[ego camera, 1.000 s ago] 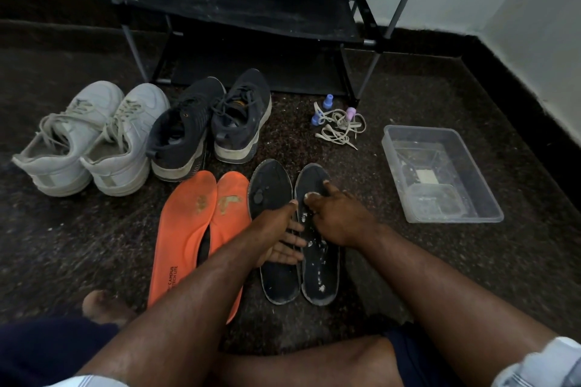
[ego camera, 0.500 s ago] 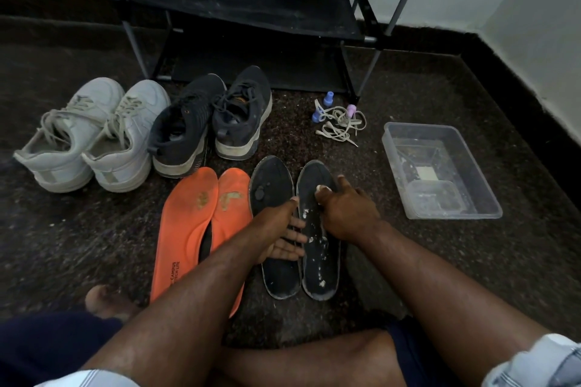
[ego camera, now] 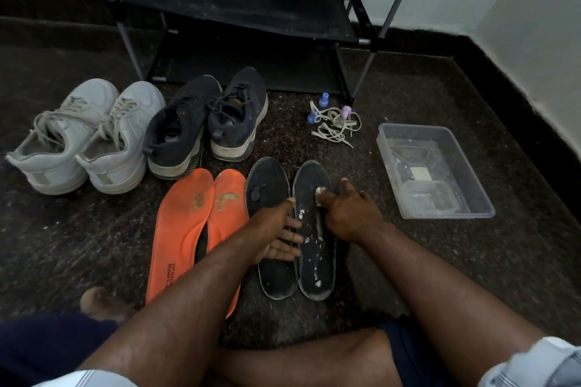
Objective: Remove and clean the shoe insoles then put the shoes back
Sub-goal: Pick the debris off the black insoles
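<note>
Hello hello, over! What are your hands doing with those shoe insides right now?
Left hand open, flat on left black foam insole. Right hand pressing right black insole flecked white, thumb on it. Orange insole pair beside, untouched. Nothing blocking.

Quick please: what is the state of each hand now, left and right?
Left hand: open, fingers straight, resting on the left black insole.
Right hand: on the right black insole; cannot tell whether it grips.
</note>
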`<state>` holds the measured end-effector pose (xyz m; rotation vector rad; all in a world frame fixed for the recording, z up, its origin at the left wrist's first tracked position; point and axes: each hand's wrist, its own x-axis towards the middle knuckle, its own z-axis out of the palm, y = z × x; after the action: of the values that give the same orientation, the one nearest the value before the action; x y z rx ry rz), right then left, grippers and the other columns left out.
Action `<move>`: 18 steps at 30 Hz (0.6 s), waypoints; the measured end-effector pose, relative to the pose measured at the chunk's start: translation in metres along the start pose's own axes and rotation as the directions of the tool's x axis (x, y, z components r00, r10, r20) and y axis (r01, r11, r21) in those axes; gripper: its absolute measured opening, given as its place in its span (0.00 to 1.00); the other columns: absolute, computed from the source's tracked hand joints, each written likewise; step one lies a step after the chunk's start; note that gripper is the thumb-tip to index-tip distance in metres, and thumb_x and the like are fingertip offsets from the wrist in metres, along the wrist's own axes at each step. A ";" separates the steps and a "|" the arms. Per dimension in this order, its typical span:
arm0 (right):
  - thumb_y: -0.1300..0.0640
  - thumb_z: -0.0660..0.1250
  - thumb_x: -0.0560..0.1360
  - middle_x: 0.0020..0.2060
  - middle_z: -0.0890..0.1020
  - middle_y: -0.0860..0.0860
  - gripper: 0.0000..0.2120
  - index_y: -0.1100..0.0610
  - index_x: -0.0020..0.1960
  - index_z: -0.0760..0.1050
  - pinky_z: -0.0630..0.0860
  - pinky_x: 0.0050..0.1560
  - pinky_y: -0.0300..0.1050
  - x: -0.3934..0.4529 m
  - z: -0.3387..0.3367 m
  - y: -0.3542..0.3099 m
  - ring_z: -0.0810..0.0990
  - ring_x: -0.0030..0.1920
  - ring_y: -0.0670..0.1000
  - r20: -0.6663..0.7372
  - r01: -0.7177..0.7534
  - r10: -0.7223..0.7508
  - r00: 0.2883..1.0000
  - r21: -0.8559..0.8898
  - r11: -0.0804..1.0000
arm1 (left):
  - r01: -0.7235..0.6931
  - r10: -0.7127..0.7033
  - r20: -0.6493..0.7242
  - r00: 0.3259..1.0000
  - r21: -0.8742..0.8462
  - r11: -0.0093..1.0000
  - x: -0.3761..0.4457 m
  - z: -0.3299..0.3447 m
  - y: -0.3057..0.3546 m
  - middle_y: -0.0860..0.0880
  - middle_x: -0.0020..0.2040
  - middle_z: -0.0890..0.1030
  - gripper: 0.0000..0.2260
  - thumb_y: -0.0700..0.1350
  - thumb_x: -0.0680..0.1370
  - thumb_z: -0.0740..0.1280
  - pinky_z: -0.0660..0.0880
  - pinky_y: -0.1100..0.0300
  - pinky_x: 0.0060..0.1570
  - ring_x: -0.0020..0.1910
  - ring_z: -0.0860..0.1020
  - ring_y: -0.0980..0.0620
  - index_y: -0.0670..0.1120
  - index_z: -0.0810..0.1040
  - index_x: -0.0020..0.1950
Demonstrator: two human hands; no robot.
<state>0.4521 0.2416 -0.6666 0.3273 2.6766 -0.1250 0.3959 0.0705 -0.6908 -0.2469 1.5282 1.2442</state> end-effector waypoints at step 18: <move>0.52 0.51 0.77 0.78 0.55 0.44 0.30 0.47 0.78 0.52 0.49 0.75 0.64 0.023 0.004 -0.006 0.44 0.79 0.56 -0.060 0.041 -0.040 0.997 0.022 0.999 | 0.005 -0.006 -0.035 0.999 -0.013 1.000 0.001 0.002 0.001 0.38 0.52 0.84 0.31 0.67 0.80 0.56 0.83 0.49 0.47 0.47 0.85 0.38 0.41 0.78 0.62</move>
<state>0.4323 0.2402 -0.6802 0.2880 2.7439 -0.1606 0.3965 0.0727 -0.6908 -0.2832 1.5489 1.2518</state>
